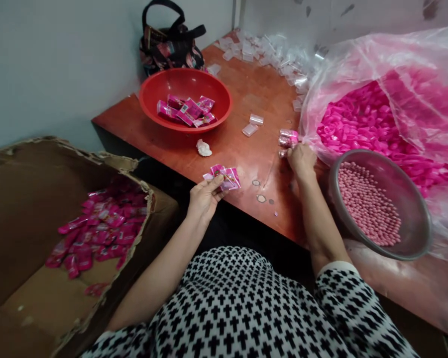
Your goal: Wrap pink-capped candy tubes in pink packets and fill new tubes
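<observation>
My left hand is shut on a few pink foil-wrapped packets above the table's front edge. My right hand has its fingers curled close together beside several small clear tubes with pink contents. Whatever lies inside those fingers is hidden. Two empty clear tubes lie a little farther back. A steel bowl of pink beads sits right of my right hand, and a plastic bag of pink caps lies behind it.
On the orange wooden table stands a red bowl of pink packets. A cardboard box of pink packets sits at my left. Clear tubes are heaped at the back, near a black bag.
</observation>
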The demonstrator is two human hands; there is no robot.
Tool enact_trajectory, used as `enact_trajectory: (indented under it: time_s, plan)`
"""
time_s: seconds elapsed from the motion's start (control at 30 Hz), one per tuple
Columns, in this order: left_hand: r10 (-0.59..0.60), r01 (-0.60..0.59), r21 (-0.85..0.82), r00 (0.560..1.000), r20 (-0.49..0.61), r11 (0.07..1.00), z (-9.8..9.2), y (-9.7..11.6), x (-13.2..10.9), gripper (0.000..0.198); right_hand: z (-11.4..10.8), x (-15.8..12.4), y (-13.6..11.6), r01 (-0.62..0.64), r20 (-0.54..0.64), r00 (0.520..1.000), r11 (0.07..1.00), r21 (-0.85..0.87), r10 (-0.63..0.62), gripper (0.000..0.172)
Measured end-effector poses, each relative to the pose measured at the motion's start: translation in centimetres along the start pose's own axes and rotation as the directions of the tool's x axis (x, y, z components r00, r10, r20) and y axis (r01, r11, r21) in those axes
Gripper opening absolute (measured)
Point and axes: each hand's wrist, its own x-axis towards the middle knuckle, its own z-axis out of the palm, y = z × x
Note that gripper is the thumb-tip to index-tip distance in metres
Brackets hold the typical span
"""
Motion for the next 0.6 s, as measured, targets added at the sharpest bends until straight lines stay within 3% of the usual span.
enact_trajectory:
  time_s: [0.07,0.13,0.17,0.23,0.3,0.33,0.43,0.6]
  plan:
    - [-0.021,0.019,-0.104,1.000,-0.016,0.994,0.1,0.0,0.1,0.012,-0.1,-1.4,0.1,0.053,-0.046,0.998,0.994,0.098,-0.049,0.031]
    - [-0.038,0.033,-0.199,0.999,-0.021,0.980,0.2,-0.1,0.1,0.012,-0.4,-4.0,-0.2,0.140,-0.065,0.990,0.921,0.363,-0.125,0.032]
    - [-0.050,0.043,-0.233,0.999,-0.022,0.971,0.3,-0.1,0.1,0.013,-0.5,-5.8,-0.6,0.159,-0.030,0.985,0.817,0.555,-0.171,0.033]
    - [-0.073,0.063,-0.279,0.997,-0.022,0.958,0.5,-0.2,0.1,0.017,-0.8,-10.1,-1.6,0.078,0.079,0.960,0.525,0.847,-0.270,0.033]
    - [-0.087,0.074,-0.303,0.996,-0.027,0.950,0.7,-0.2,0.0,0.019,-0.9,-14.5,-2.8,-0.036,0.161,0.927,0.348,0.937,-0.339,0.031]
    - [-0.091,0.078,-0.308,0.996,-0.026,0.948,0.8,-0.1,-0.1,0.019,-0.8,-16.3,-3.4,-0.090,0.205,0.906,0.305,0.948,-0.370,0.030]
    - [-0.098,0.091,-0.317,0.995,-0.004,0.944,1.4,-0.3,-0.5,0.015,-0.3,-19.7,-4.8,-0.124,0.216,0.906,0.259,0.958,-0.365,0.030]
    - [-0.073,0.086,-0.338,0.996,0.050,0.937,2.2,-0.8,-1.3,0.010,0.4,-20.1,-5.4,-0.076,0.151,0.941,0.246,0.966,-0.303,0.029]
